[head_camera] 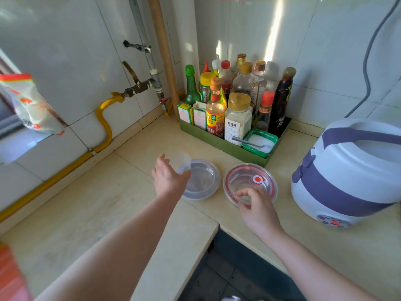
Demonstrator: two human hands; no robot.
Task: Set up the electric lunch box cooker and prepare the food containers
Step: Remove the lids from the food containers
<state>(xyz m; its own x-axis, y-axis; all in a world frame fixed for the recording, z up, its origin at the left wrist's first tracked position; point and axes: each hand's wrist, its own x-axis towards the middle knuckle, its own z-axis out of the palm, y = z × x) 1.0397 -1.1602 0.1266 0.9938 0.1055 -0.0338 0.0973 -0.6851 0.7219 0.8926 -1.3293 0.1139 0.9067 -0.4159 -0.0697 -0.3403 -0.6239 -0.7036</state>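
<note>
My left hand point(168, 178) holds a small clear plastic cup point(181, 162) tilted over a clear round lid point(204, 181) that lies flat on the counter. My right hand point(257, 208) grips the near rim of a second clear lid with a red seal ring and a red vent button point(257, 178), just to the right of the first lid. The white and purple electric lunch box cooker point(347, 170) stands closed at the right, with a red display lit on its front panel point(335, 223).
A green tray point(219, 143) of sauce bottles, seasoning jars and a salt tub with a spoon point(259, 143) sits in the corner behind the lids. A yellow gas hose point(104, 118) runs along the left wall. The counter edge point(214, 227) steps inward near me.
</note>
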